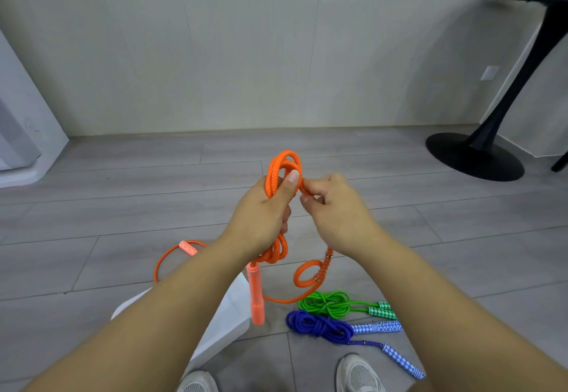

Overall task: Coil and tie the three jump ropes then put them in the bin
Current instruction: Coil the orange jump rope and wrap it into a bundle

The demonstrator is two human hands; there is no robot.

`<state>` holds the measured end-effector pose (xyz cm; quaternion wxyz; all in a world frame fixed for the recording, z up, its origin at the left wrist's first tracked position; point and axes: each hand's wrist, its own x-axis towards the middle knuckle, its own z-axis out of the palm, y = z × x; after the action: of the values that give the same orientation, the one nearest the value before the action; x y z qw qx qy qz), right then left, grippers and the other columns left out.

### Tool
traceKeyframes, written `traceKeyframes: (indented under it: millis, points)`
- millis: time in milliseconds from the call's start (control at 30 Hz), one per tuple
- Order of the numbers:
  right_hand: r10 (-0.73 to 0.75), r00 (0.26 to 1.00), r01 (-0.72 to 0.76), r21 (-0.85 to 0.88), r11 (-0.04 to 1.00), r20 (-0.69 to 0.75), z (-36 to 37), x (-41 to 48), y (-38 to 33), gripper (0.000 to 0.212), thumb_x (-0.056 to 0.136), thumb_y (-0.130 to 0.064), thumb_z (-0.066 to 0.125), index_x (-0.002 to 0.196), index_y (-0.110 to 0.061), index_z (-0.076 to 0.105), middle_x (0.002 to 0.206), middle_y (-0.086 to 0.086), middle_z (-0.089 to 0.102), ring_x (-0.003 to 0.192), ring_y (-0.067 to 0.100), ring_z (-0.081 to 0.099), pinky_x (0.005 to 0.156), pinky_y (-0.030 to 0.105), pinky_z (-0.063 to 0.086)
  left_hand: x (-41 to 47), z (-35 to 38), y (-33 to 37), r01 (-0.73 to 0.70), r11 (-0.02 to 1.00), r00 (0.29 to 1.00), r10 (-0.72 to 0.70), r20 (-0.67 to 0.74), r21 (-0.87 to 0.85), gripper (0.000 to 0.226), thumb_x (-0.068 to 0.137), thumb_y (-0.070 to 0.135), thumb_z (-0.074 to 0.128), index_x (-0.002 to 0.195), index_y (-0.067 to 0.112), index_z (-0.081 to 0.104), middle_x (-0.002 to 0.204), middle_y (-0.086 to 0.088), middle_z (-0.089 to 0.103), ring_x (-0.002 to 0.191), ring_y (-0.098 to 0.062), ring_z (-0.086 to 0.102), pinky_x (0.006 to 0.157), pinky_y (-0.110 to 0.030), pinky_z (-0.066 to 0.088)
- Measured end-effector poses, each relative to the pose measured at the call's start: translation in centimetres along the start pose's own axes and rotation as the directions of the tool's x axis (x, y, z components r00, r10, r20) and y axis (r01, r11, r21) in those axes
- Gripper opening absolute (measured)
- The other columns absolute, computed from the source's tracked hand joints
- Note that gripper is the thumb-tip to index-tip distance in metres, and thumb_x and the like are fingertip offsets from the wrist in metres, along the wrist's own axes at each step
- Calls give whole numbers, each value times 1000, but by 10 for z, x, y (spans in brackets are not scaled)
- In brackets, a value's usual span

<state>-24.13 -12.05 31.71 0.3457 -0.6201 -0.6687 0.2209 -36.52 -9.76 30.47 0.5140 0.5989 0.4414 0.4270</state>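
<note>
The person's left hand [264, 210] is closed around a bundle of loops of the orange jump rope [281, 161], thumb pressed over the strands, holding it up above the floor [92, 207]. The right hand [335, 207] is just beside it, fingers curled and pinching a strand of the same rope at the top of the bundle. One orange handle [256, 296] hangs straight down below the left hand. The other handle [188, 248] lies on the floor to the left, and slack rope curls on the floor below both hands.

The green rope [329, 304] and the blue rope [319, 327] lie bundled side by side on the floor, close to the person's shoes [359, 373]. The white bin [227, 314] stands just left of them, partly hidden by the left arm. A black table [473, 154] stands near the floor's far right corner.
</note>
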Motion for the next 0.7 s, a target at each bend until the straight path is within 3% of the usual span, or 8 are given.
traceKeyframes:
  millis: [133,200,300,367,500,600,700]
  points:
    - [-30,999,31,-34,999,18,0,-2,-3,27,94,-12,50,67,-9,54,63,5,37,64,23,42,55,31,31,2,-3,-2,-12,1000,994,13,-112,13,34,93,45,46,75,17,49,58,-7,42,43,-14,41,48,-26,38]
    - [-18,999,17,-32,999,-44,1,-2,0,22,92,-15,53,73,-7,60,63,3,41,65,22,47,60,32,38,3,-4,-2,3,1000,988,-4,-152,-7,34,92,47,46,74,19,48,60,-7,40,45,-13,42,47,-24,38]
    - [68,988,-54,106,993,-137,2,-2,2,11,88,-18,62,98,-20,65,73,-8,57,74,14,60,75,32,53,3,-4,-2,1,999,991,5,-134,42,33,91,49,47,73,21,45,58,-1,43,42,-6,50,51,-24,41]
    - [84,985,-55,183,982,-152,3,-2,3,12,84,-19,67,89,-27,61,77,-5,62,75,15,63,76,36,56,3,-3,-2,-31,997,991,40,-126,76,32,91,46,49,77,18,48,60,1,47,43,-3,52,50,-23,44]
    - [-9,994,26,151,988,-111,6,-3,0,13,84,-12,65,88,-22,73,81,2,66,72,18,61,69,31,52,2,2,-1,-89,993,981,101,-167,76,34,90,44,53,86,10,56,60,4,54,46,-2,55,48,-17,46]
    - [-58,997,66,134,989,-57,7,-2,1,23,87,-4,60,96,-21,73,93,3,52,80,19,56,73,30,49,5,2,0,-81,996,977,86,-193,35,34,90,44,53,75,13,56,53,4,54,48,-5,55,57,-26,47]
    - [-76,997,76,176,981,-8,7,-1,2,33,85,2,58,100,-24,72,87,-5,52,81,15,59,78,32,53,6,2,-3,-73,997,970,77,-231,22,34,91,41,53,69,17,56,53,4,57,52,-6,57,64,-29,49]
